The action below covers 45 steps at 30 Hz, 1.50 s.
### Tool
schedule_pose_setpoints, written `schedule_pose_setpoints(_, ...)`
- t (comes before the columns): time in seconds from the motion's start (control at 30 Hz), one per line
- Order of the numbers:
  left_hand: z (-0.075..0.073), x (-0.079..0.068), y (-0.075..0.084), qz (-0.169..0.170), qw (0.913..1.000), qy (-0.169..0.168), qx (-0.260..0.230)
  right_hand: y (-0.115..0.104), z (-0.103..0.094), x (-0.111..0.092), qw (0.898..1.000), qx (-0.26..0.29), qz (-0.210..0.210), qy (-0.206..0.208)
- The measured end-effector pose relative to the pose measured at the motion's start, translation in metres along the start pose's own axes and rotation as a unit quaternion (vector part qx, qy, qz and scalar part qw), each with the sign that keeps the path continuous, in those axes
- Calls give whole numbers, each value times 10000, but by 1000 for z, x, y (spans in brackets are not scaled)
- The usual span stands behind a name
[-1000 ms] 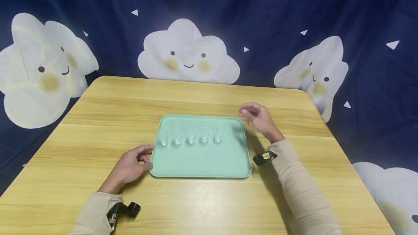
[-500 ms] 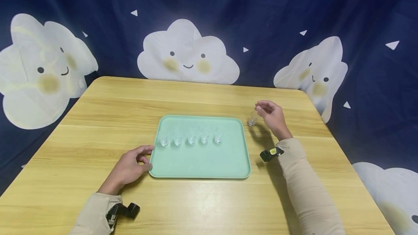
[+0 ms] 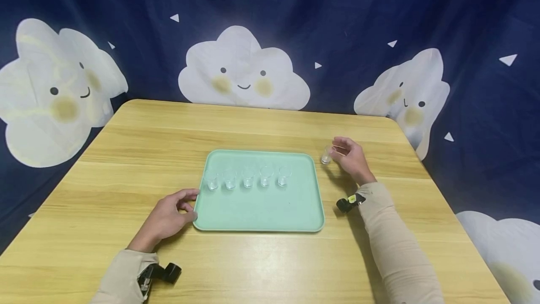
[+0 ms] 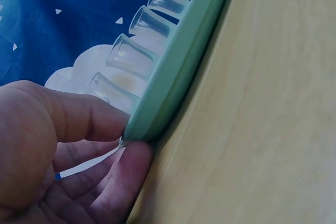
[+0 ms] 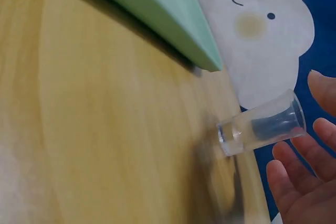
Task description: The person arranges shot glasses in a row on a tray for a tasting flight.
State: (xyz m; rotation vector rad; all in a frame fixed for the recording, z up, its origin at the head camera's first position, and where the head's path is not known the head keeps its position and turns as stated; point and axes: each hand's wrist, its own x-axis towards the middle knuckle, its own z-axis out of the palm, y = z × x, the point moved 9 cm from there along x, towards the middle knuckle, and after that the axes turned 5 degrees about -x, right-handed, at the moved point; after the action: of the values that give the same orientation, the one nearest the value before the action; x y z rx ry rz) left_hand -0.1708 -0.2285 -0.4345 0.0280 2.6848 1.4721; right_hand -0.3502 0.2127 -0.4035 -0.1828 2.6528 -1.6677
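Note:
A row of several clear shot glasses (image 3: 247, 179) stands upright on a mint-green tray (image 3: 259, 212). At the tray's left edge my left hand (image 3: 168, 212) rests with thumb and fingertips spread, touching the rim; up close, the left wrist view shows its fingers (image 4: 128, 169) against the tray's side. Another shot glass (image 3: 326, 156) stands on the table just beyond the tray's right rim. My right hand (image 3: 350, 156) is beside this glass, thumb and fingers parted. In the right wrist view, the fingertips (image 5: 281, 153) lie right by the glass's rim without curling round it.
The tray lies on a wooden table (image 3: 261, 262) with rounded far corners. Behind it hangs a dark blue curtain (image 3: 337, 22) printed with white clouds. Wrist cameras (image 3: 168, 273) are strapped over both beige sleeves.
My right hand has moved right from the tray's far right corner, bringing the single shot glass into view. It has since dropped slightly toward that glass. My left hand stays at the tray.

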Motion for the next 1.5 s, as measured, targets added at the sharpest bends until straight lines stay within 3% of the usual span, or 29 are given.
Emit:
schedule_pose_setpoints(0.37,-1,0,1,-4,10000,15,21,12,10,0,9975,-618,180,-276)
schedule_pose_setpoints(0.7,0,-2,1,-42,10000,6,-3,15,10,1,9962,-808,176,-278)
schedule_pose_setpoints(1.17,-1,-1,1,-18,10000,5,-26,5,5,-5,9960,-860,179,-164)
schedule_pose_setpoints(1.5,0,-1,1,-59,10000,-14,-17,-15,6,-11,9969,-749,12,-225)
